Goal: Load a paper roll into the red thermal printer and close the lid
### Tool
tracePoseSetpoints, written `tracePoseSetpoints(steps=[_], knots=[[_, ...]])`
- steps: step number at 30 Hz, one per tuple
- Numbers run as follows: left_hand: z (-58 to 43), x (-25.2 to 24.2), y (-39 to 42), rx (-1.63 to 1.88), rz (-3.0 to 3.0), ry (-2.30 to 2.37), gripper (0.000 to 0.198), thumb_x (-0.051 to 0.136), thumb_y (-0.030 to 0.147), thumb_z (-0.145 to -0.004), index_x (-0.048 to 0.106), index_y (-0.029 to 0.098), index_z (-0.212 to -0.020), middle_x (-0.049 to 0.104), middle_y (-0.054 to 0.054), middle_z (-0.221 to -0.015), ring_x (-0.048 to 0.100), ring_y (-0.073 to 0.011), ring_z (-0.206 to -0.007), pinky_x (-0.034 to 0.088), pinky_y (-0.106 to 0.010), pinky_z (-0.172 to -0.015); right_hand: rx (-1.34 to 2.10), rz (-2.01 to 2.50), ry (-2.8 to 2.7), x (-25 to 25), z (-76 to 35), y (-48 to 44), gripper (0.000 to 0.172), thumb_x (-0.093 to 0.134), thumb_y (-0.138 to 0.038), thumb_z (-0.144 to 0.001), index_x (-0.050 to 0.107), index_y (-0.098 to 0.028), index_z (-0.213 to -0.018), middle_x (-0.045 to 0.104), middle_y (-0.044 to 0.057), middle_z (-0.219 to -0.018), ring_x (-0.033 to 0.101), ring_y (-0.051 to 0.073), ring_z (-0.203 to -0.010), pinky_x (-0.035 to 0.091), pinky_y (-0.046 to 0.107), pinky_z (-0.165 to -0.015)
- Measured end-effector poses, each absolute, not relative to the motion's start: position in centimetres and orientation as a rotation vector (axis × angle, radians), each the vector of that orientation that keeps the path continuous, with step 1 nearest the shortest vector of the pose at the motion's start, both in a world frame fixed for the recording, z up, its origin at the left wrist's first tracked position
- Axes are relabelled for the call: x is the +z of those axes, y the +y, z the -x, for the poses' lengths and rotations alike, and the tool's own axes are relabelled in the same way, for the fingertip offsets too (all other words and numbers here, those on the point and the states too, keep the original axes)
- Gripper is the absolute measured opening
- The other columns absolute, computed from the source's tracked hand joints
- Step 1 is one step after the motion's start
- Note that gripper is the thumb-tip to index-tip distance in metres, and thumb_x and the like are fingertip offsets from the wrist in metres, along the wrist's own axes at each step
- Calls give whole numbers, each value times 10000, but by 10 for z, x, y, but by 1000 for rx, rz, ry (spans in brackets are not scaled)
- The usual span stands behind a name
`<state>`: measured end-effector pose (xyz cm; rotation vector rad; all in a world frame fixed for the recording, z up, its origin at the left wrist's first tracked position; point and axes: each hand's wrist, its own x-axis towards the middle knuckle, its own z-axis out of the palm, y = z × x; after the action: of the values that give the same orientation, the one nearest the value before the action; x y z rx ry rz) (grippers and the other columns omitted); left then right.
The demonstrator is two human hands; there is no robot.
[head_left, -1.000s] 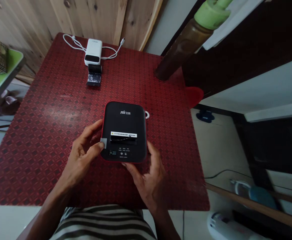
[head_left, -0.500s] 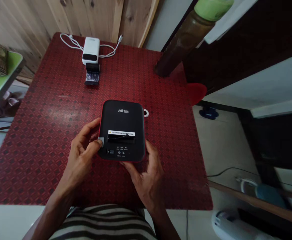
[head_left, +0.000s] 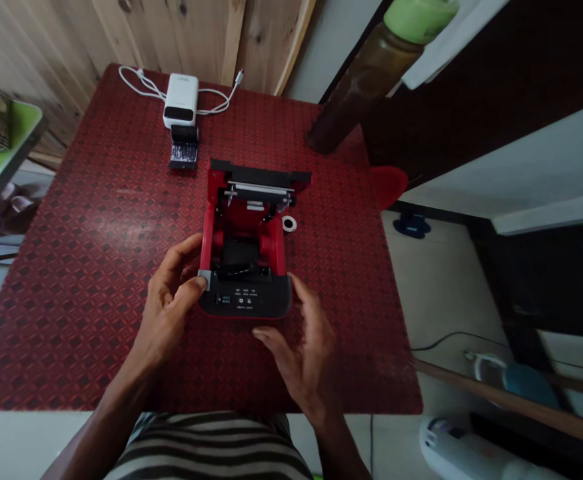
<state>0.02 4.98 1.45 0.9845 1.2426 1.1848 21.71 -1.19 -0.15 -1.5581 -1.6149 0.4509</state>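
Note:
A red and black label printer sits on the table before me with its lid raised, showing a red inside. In its compartment lies a dark roll. My left hand grips the printer's left side, the thumb on a grey latch and the fingers curled along the edge. At the front right corner is my right hand, thumb and fingers apart; its fingertips are by the printer's side, holding nothing. Behind the printer's right side a small white roll partly shows.
A white power bank-like device with a white cable and a dark printed strip at its front stands at the back left. A tall brown bottle with a green lid stands at the back right of the red patterned table.
The printer's lid has swung up and back, exposing the inside. My right hand has moved slightly away, its thumb leaving the front edge; the left thumb stays on the latch.

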Motion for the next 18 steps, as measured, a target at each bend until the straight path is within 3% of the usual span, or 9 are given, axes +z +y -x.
tracePoseSetpoints(steps=[3, 5, 7, 10, 14, 18], knots=[[1, 8, 49, 1216, -1018, 1173, 557, 785, 409, -974, 736, 285, -1514, 801, -73, -1487, 767, -323, -1325, 646, -440, -1044, 336, 1503, -1642, 22, -230, 6, 529, 661, -406, -1146, 581, -311, -1660, 763, 140, -1520, 787, 339, -1318, 704, 551, -1040], [1, 3, 49, 1252, -1055, 1162, 554, 787, 448, -991, 730, 286, -1518, 799, -77, -1483, 768, -324, -1318, 647, -441, -1027, 200, 1377, -1843, 42, -231, 33, 424, 672, -169, -1120, 713, -332, -1509, 846, 81, -1341, 820, 280, -1209, 682, 496, -1085], [1, -2, 48, 1277, -1105, 1182, 546, 771, 462, -1016, 720, 279, -1528, 788, -84, -1497, 763, -326, -1325, 641, -450, -1033, 198, 1205, -2124, 63, -226, 65, 400, 636, -43, -1094, 784, -293, -1369, 867, 69, -1271, 819, 254, -1169, 671, 457, -1090], [1, -6, 47, 1294, -1165, 1185, 537, 751, 470, -1038, 707, 257, -1528, 792, -98, -1474, 776, -321, -1290, 637, -467, -1043, 247, 1309, -2486, 90, -210, 106, 250, 650, -34, -1076, 825, -203, -1135, 869, 109, -1210, 816, 297, -1147, 661, 473, -1057], [2, -8, 49, 1304, -1214, 1172, 538, 730, 481, -1040, 697, 242, -1521, 797, -108, -1448, 799, -311, -1203, 644, -485, -1024, 344, 1644, -2758, 106, -184, 121, 242, 637, -47, -1079, 795, -139, -1237, 869, 152, -1173, 836, 295, -1005, 630, 400, -863], [2, -8, 50, 1318, -1232, 1202, 531, 738, 473, -1018, 722, 240, -1495, 798, -110, -1445, 782, -333, -1256, 651, -490, -1020, 360, 1648, -2810, 99, -171, 119, 316, 568, -4, -1081, 782, -121, -1281, 854, 187, -1242, 819, 297, -1124, 583, 378, -905]])
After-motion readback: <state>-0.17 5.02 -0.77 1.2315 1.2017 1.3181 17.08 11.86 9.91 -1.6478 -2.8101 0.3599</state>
